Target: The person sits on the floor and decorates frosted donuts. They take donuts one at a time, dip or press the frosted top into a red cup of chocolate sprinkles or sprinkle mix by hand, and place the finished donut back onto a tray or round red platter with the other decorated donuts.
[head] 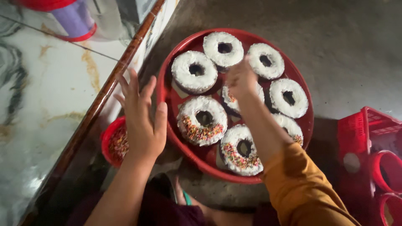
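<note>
Head view: hands [142, 121] open, [240, 79] pinched over doughnut [234, 100].

The red tray [169, 83] is crowded: white iced rings [194, 71] sit nearly edge to edge, leaving only slim red gaps between them. The right hand [240, 79] hangs over the middle ring, blocking the centre. The left hand [142, 117] covers the tray's near-left rim above a small red bowl [109, 144]. Far right, bare grey floor [347, 50] lies open; red crates [364, 134] close the near right.
</note>
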